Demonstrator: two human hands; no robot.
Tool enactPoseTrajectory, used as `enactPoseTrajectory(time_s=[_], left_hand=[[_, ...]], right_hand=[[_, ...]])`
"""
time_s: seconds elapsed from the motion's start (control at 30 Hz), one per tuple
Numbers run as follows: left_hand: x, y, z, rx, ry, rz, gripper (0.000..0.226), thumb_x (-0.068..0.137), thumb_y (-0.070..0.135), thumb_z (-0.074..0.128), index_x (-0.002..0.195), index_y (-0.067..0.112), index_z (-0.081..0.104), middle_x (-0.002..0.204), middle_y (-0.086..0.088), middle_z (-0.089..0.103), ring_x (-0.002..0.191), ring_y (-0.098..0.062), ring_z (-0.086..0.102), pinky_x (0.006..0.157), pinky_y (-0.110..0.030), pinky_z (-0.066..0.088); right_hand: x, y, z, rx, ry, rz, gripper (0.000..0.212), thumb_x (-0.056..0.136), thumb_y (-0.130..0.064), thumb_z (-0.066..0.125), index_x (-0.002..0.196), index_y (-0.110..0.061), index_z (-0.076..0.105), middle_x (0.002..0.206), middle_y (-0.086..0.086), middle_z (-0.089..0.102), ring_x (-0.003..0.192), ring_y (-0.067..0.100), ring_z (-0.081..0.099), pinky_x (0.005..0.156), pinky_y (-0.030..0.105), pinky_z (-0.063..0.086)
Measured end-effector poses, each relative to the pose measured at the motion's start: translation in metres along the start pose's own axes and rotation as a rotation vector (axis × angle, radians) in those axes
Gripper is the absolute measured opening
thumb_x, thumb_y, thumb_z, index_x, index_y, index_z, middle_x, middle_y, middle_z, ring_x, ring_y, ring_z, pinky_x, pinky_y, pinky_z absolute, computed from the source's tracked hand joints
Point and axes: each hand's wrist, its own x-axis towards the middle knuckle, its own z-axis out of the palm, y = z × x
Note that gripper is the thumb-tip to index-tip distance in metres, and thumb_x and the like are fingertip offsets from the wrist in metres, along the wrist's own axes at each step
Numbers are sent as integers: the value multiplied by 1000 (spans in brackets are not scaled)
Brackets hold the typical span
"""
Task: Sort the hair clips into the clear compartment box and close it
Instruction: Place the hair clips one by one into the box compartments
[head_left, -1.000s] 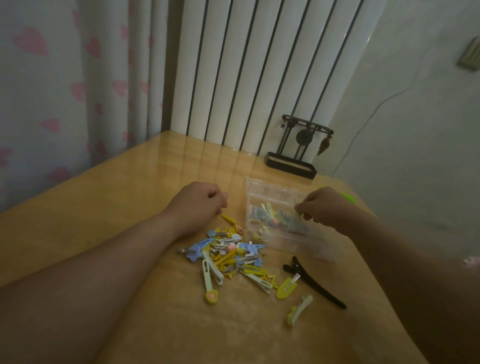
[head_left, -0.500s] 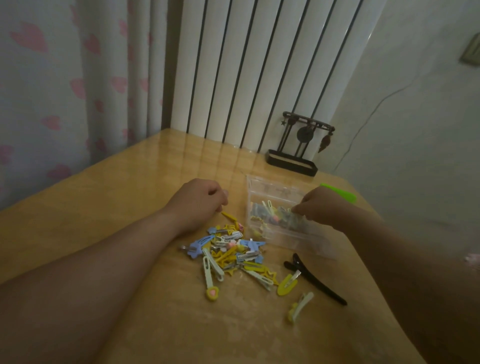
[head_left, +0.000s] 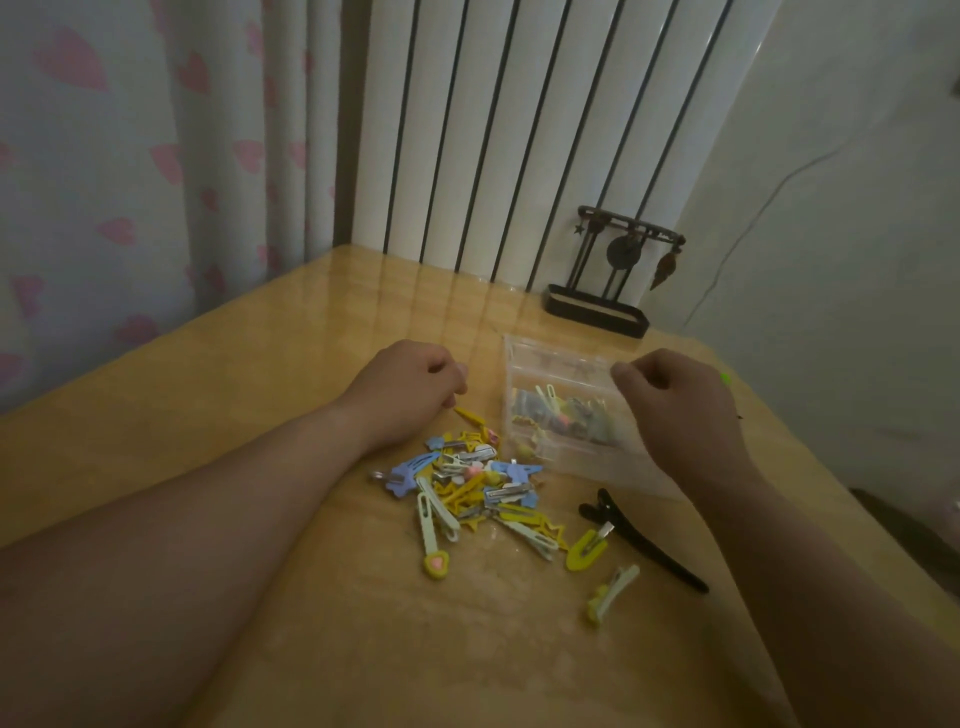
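A pile of yellow, blue and pale green hair clips (head_left: 478, 486) lies on the wooden table (head_left: 208, 415). To its right sits the clear compartment box (head_left: 561, 415), open, with several clips inside. My left hand (head_left: 405, 387) rests curled at the pile's far edge, fingertips near a yellow clip (head_left: 470, 415). My right hand (head_left: 670, 410) hovers over the box's right part, fingers curled; I cannot see a clip in it. A long black clip (head_left: 641, 540), a yellow clip (head_left: 587, 548) and a pale green clip (head_left: 613, 592) lie apart near me.
A dark metal stand (head_left: 608, 280) with hanging ornaments is at the table's far edge by the white radiator. A bright green object (head_left: 725, 378) peeks out behind my right hand. A heart-print curtain hangs at the left; the table's right edge runs close to my right arm.
My right hand has moved left and slightly up over the box. The left hand and the pile have stayed where they were.
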Motion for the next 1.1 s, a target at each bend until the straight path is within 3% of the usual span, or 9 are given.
enactPoseTrajectory(time_s=[0.23, 0.43, 0.63, 0.83, 1.1], left_hand=[[-3, 4, 1, 35, 2, -2, 29, 104, 34, 60, 87, 20, 80, 80, 3, 78, 78, -12, 69, 78, -31, 52], [-2, 2, 1, 46, 14, -8, 28, 102, 32, 62, 85, 19, 80, 78, 6, 78, 76, -8, 66, 80, -33, 52], [-4, 1, -1, 67, 14, 4, 29, 104, 32, 60, 85, 22, 79, 79, 5, 78, 73, -3, 65, 77, -30, 51], [-3, 1, 0, 57, 8, 6, 29, 104, 31, 61, 83, 22, 79, 78, 8, 78, 71, -3, 65, 83, -35, 54], [-4, 5, 1, 69, 4, 7, 27, 103, 31, 62, 84, 22, 79, 78, 7, 78, 76, -7, 67, 80, -32, 52]], right_hand=[[-49, -34, -14, 201, -204, -170, 12, 98, -33, 69, 88, -30, 73, 79, -10, 70, 76, 6, 64, 63, 20, 50], [-62, -37, -11, -45, -500, -397, 7, 95, -37, 70, 101, -38, 74, 86, -22, 65, 84, 0, 60, 67, 22, 48], [-65, -42, -2, -206, -556, -552, 21, 96, -41, 67, 117, -41, 70, 107, -18, 55, 99, 2, 51, 79, 30, 50], [-67, -45, -3, -252, -595, -531, 13, 96, -39, 67, 108, -36, 71, 103, -14, 58, 99, 10, 57, 81, 36, 53], [-68, -45, -3, -283, -637, -514, 18, 100, -30, 59, 114, -32, 71, 106, -9, 60, 101, 13, 57, 86, 38, 53]])
